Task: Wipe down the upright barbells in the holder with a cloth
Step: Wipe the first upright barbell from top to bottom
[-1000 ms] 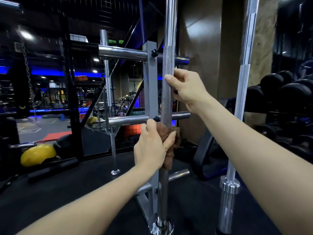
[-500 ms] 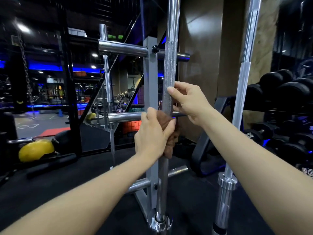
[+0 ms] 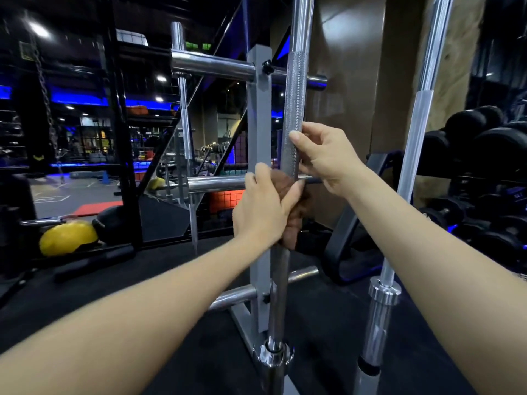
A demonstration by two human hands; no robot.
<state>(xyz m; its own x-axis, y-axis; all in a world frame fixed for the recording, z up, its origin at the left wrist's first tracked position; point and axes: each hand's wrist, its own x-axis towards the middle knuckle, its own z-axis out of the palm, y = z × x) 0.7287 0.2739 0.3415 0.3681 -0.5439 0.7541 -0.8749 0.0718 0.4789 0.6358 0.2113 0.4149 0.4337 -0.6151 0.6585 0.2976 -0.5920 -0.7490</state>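
barbell (image 3: pixel 295 109) upright | L hand (image 3: pixel 263 208) fingers wrap cloth (image 3: pixel 288 195) round shaft | R hand (image 3: pixel 325 158) fingers grip above

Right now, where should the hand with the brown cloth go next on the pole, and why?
Probably downward. The left hand grips the brown cloth around the middle barbell, right under the right hand, which steadies the bar. There is little room above, while a long bare stretch of shaft runs below the cloth to the collar, so sliding down seems the natural stroke.
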